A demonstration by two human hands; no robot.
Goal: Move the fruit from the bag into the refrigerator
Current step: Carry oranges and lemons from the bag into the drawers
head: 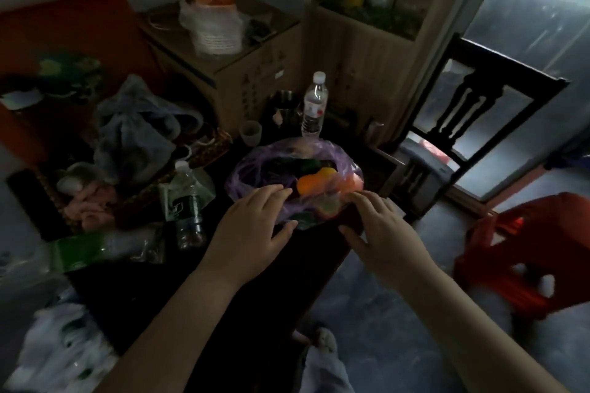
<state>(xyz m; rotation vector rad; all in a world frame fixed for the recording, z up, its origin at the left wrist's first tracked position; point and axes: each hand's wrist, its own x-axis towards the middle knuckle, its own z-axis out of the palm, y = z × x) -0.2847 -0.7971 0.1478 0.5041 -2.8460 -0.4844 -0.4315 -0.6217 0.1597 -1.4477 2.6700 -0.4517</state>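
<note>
A thin purple plastic bag (pixel 255 166) lies open on the dark table (pixel 242 284), near its right corner. Inside it I see an orange fruit (pixel 309 186), a yellow one (pixel 329 173) behind it, another orange one (pixel 349 183) under the plastic at the right, and something dark green. My left hand (pixel 247 225) rests with straight fingers on the bag's near left rim. My right hand (pixel 380 230) reaches to the bag's near right edge, fingers spread and touching the plastic. No refrigerator is in view.
Two water bottles (pixel 314 105) (pixel 188 204), a small cup (pixel 251 132), a metal mug (pixel 284 105), crumpled bags and clutter fill the table's left. A cardboard box (pixel 249 73) stands behind. A dark chair (pixel 479 124) and a red stool (pixel 523 252) stand right.
</note>
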